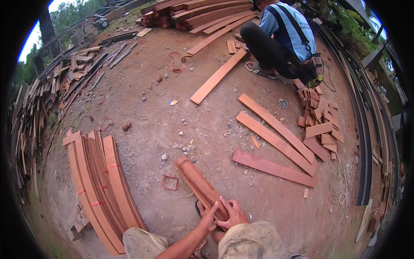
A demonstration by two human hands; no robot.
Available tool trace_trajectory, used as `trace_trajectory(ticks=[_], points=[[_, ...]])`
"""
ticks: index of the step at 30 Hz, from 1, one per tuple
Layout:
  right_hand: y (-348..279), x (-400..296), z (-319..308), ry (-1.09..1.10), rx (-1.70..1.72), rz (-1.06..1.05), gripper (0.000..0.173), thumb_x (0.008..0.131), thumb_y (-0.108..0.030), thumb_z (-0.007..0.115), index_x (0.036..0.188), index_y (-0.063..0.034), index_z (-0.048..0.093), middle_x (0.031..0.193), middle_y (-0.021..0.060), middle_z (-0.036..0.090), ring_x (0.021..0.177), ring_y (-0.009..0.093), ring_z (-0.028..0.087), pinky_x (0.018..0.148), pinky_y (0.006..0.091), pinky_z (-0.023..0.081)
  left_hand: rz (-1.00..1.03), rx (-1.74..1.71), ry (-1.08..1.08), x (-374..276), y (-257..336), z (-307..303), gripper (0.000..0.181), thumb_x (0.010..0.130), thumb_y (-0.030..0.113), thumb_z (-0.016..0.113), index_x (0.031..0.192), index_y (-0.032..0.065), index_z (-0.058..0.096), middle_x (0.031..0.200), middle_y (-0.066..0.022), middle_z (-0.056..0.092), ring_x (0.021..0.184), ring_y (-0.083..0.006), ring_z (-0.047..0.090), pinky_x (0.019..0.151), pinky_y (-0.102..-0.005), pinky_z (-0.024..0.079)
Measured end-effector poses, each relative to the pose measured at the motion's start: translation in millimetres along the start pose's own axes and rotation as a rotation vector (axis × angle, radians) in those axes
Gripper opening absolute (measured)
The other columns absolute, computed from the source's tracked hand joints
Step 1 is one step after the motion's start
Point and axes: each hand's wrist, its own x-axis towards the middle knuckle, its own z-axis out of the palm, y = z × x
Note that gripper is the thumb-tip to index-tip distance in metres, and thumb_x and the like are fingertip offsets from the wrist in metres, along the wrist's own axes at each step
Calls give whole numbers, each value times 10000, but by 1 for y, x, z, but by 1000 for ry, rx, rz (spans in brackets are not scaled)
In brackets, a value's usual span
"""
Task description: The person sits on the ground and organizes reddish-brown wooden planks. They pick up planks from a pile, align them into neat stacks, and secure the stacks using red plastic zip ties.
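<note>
Both of my hands grip the near end of a small stack of reddish wooden boards [201,183], which slants away from me to the upper left, low between my knees. My left hand [208,218] is on its left side, with the thumb pointing up along the wood. My right hand [233,213] wraps the right side, fingers partly on the top face. How many boards are in the stack I cannot tell. At the left lie bundles of long boards [111,181] tied with red straps. Loose boards [275,140] lie on the ground to the right.
A person [284,39] squats at the upper right beside a single board [218,77]. Offcuts [318,119] are heaped at the right, with a grinding disc [283,103] near them. Long boards [207,16] are stacked at the top, scrap wood [35,106] at the far left. Small stones dot the ground.
</note>
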Motion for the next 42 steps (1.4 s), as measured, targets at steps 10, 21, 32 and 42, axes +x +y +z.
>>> trace_trajectory(ticks=[10,21,32,42], points=[[24,42,-26,-251,273,-159,1132,711,-287,883,1659,-116,290,1490,227,526,1359,370,547,1117,417,455,-103,168,-136,19,7,2,763,1051,433,636,1605,82,246,1516,-132,476,1426,-304,477,1092,-528,487],[53,33,-38,163,-35,99,893,789,-215,809,1569,-70,398,1358,278,636,1256,448,628,1060,498,501,-129,534,-124,54,-28,37,440,1054,235,603,1413,-16,564,1200,-147,691,1039,-222,692,833,-307,606],[47,64,21,494,-312,12,645,788,-161,839,1339,-33,528,1182,197,581,1132,418,596,909,521,513,639,916,413,26,82,-2,202,1003,132,638,1155,4,673,870,-80,716,770,-152,689,666,-327,550],[39,84,20,497,-405,86,634,803,-292,849,1321,-86,547,1178,173,595,1133,395,613,882,521,529,923,1560,993,37,150,-73,650,866,249,804,1424,67,526,1389,-154,577,1339,-343,508,1066,-475,427]])
